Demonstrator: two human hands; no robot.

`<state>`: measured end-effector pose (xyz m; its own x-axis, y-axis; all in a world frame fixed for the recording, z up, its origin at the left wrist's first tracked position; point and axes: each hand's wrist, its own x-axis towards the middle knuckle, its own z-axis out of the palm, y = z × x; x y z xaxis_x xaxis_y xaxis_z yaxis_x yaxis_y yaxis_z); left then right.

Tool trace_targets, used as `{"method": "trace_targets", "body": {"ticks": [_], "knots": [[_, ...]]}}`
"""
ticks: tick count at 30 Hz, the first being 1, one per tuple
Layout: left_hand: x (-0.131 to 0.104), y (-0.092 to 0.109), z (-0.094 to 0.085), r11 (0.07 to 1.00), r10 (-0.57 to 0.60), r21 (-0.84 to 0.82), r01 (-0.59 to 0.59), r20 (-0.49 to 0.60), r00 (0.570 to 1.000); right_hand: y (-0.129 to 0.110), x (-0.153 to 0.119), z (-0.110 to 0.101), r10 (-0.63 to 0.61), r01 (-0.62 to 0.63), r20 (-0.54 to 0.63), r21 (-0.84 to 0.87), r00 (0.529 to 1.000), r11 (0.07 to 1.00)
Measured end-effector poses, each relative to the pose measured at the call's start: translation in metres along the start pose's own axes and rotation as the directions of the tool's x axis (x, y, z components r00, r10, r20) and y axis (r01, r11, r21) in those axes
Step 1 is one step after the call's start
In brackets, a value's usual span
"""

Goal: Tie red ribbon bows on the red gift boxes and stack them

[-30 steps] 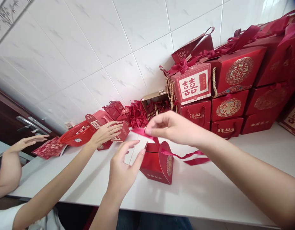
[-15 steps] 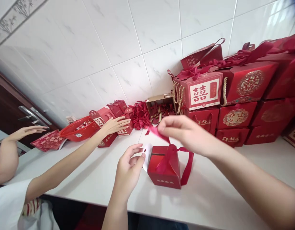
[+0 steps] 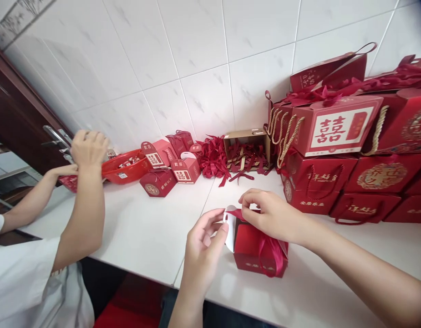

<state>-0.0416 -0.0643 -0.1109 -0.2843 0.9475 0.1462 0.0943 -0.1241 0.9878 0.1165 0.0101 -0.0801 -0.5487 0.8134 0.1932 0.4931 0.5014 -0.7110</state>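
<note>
Where the thumb and fingers of the left hand [image 3: 205,246] pinch the raised white-lined flap [image 3: 230,234], a slot shows beside the fingertips. The right hand [image 3: 270,216] is closed at thumb and forefinger on a crimson ribbon [image 3: 276,255], one end lying at the flap's upper edge; its contact points are partly covered by the fingers, and whether the ribbon enters the slot cannot be determined. Both belong to a red gift box [image 3: 249,248] standing upright on the white table [image 3: 142,232], its top partly obscured by the right hand. Gold lettering on its front reads 安居乐业, the last character close to the hanging ribbon. Beyond, a ribbon heap [image 3: 213,157] adjoins an open carton [image 3: 247,134] of dark red and gold strips, individually hard to separate. At right, the stack of red boxes [image 3: 358,189], cut off by the frame edge, bears 囍, 安居乐业 and 百年好合. At left, small boxes [image 3: 186,171] carry 囍 and 歡喜. An orange-red basin [image 3: 123,175] holds small items too indistinct to identify; its sticker is illegible. A co-worker's hand [image 3: 89,148] is raised beside it, the fingers' far side hidden.
</note>
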Motion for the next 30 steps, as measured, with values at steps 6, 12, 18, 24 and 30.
{"method": "trace_targets", "body": {"ticks": [6,12,18,24,30], "knots": [[-0.004,0.000,-0.001,1.000,0.007,-0.006,-0.007,-0.034,0.999,0.000,-0.001,0.000,-0.016,0.017,0.031,-0.040,0.999,0.999],[-0.005,-0.002,-0.001,0.999,-0.004,-0.036,0.003,-0.020,1.000,-0.002,-0.003,0.000,-0.030,0.030,0.032,-0.009,0.999,1.000],[-0.006,-0.008,-0.003,0.997,0.068,0.020,-0.068,0.008,0.998,-0.005,-0.007,0.003,-0.084,0.082,0.071,0.029,0.994,0.996],[-0.010,-0.008,-0.003,0.991,0.111,0.070,-0.116,0.071,0.991,-0.008,-0.009,0.003,-0.166,0.157,0.130,0.072,0.978,0.985],[-0.011,-0.003,0.000,0.994,0.082,0.066,-0.083,0.017,0.997,-0.009,-0.010,0.004,-0.158,0.151,0.137,0.063,0.978,0.987]]}}
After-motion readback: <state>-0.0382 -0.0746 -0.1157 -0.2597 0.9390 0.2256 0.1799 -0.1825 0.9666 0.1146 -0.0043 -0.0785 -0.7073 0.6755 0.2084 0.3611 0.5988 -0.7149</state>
